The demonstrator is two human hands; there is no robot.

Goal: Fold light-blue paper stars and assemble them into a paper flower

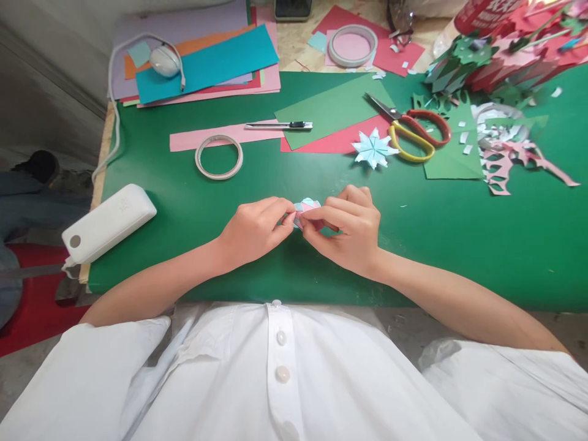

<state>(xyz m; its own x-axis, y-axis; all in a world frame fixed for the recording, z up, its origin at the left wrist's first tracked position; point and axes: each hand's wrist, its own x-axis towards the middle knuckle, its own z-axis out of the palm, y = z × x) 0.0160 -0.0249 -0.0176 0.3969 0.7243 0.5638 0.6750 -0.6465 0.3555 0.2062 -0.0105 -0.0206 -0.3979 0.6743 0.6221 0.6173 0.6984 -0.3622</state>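
A small folded paper piece (305, 211) in pink and pale blue was pinched between the fingertips of the left hand (255, 229) and the right hand (351, 229), low over the green table (193, 202). A finished pale blue paper star (374, 148) lay well beyond, beside the scissors (413, 130). A tape ring (219, 157) was seen to the left.

Subject wore a white shirt (294, 392) of plain woven cloth. A button placket (280, 355) ran down its centre front and carried round, pearly white buttons (282, 374). To either side of the placket, the loose white left sleeve (92, 373) and right sleeve (509, 386) ended near the elbows. Forearms, left hand (255, 229) and right hand (351, 236) were bare.
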